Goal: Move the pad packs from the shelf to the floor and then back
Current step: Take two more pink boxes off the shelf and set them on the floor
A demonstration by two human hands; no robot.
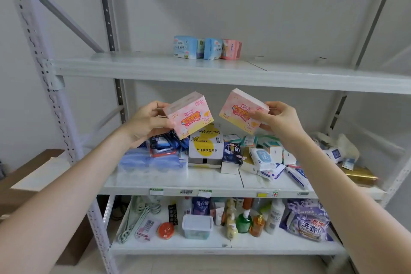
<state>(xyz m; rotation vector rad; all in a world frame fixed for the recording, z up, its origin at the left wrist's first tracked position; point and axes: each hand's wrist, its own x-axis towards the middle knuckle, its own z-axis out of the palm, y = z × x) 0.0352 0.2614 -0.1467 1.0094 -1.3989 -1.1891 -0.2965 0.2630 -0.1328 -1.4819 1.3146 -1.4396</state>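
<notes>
I've got the left pack (189,115) and right pack (243,111), pink-yellow, held tilted mid-frame; blue and pink packs (206,48) stand upper center.

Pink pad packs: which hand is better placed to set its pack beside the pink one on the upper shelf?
Probably the right hand: its pack is held almost below the shelved pink pack, at the row's right end; the left hand is further left.

A stockroom — metal shelving (222,69) packed with toiletries (242,218), price tags (268,194).
</notes>
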